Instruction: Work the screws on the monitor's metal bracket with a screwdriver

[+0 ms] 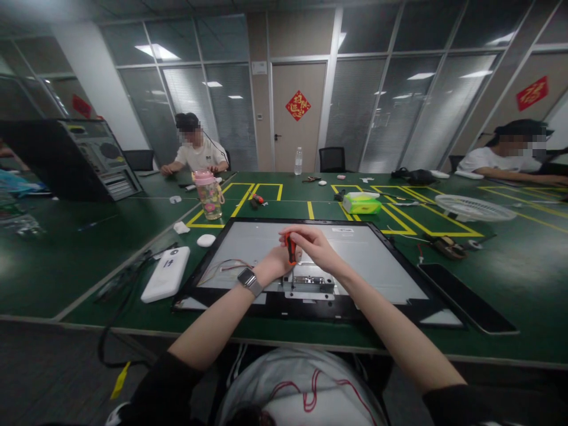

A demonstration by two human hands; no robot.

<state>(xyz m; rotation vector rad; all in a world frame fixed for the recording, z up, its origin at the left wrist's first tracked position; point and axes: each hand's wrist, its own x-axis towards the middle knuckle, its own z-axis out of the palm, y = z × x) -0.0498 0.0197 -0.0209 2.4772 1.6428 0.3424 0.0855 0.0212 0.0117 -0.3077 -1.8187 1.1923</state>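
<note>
At the far left a dark computer case [89,157] stands open on the green table [66,260]. Nearer the person lies a white slab-shaped device [166,273], with a small white oval object [206,240] just beyond it and a pink-lidded bottle [208,194] farther back. Behind the bottle, a seated person in a white shirt [199,155] leans over the table.

A large flat panel [377,254] in a black frame lies face down before the person, thin coloured wires [222,266] trailing across its left part. The left hand [277,260], a watch [249,281] on its wrist, is curled around the lower part of an orange-handled screwdriver [290,248]. The tool stands upright between both hands, directly above a metal bracket [308,284] at the panel's near edge; its tip cannot be made out. The right hand [313,245] is clasped over the top of the handle from the right, touching the left hand.

Farther right, a green tissue pack [361,204] sits beyond the panel, a black slab [465,296] lies just beside the panel's right corner, and a white fan guard [474,207] rests well apart. Another person [501,163] sits at the far right.
</note>
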